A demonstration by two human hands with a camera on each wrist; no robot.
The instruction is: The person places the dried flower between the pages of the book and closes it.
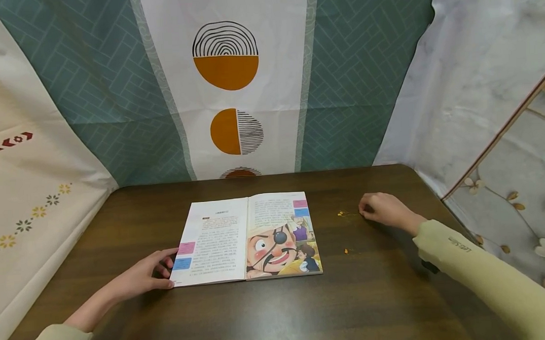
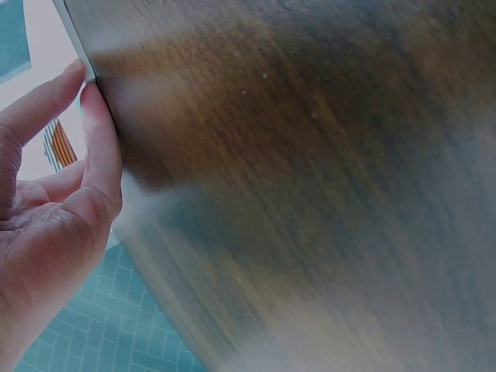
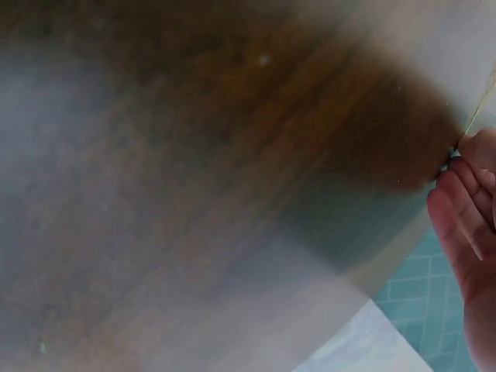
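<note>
An open picture book (image 1: 218, 243) lies flat on the brown table, text on its left page and a cartoon pirate with an eye patch on its right. My left hand (image 1: 146, 274) holds the book's lower left corner, its thumb and a finger meeting the corner in the left wrist view. Off to the book's right, my right hand (image 1: 386, 210) pinches the end of a thin golden stem-like piece (image 3: 482, 108) between thumb and finger. In the head view, a small yellow ornament (image 1: 340, 213) sits at that piece's other end. Its exact kind is too small to tell.
A second small orange-yellow ornament (image 1: 346, 251) with a thin line lies on the table (image 1: 279, 317), nearer the front. Patterned cloths hang behind the table (image 1: 233, 100) and at both sides.
</note>
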